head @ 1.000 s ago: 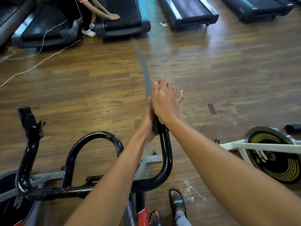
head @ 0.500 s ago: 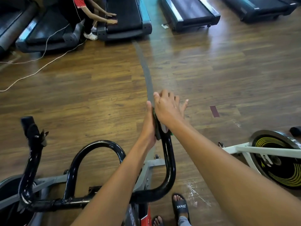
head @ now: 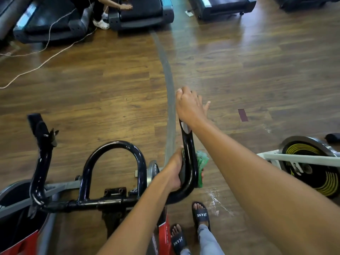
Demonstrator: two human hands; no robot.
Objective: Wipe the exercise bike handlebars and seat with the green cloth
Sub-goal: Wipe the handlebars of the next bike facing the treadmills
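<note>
- Wooden plank floor (head: 110, 92), glossy brown, fills most of the frame; a grey strip (head: 168, 76) curves down its middle and a small dark red tape patch (head: 242, 115) sits at right of centre
- Three treadmills along the top edge, black decks with grey frames: one at upper left (head: 51, 24), one at top centre (head: 143, 13) where another person's hands rest, one at upper right (head: 220, 8); a white cable (head: 46, 50) trails over the floor at upper left
- Handlebars (head: 114, 155) of the exercise bike, glossy black bent tube in the lower left and centre: an arched middle loop, a crossbar and two upturned horns
- A second bike's flywheel (head: 312, 168) at right edge, black disc with yellow rings, on a white frame
- Right hand (head: 190, 107), centre frame, curled loosely over the tip of the right horn, little finger sticking out
- Left hand (head: 176, 170), lower on the same horn, closed around the tube with the green cloth (head: 201, 162) pinched against it; the crumpled cloth bulges out on the right side
- Two black slide sandals (head: 199, 214), bottom centre, printed "JEANE"
</note>
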